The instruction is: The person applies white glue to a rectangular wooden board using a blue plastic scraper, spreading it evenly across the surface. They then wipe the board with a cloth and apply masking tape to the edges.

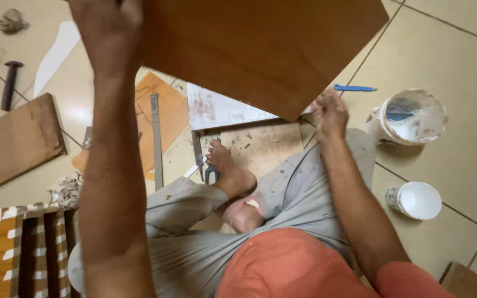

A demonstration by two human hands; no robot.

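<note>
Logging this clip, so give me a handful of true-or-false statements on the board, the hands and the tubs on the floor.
1. Both hands hold the brown board. True: left hand at its left edge, right hand at its lower corner.
2. The board lies flat on the floor. False: it is lifted above the lap.
3. Two white tubs sit on the tiles. True: large tub, small tub.
4. The blue tool is in the right hand. False: it lies on the floor.
</note>
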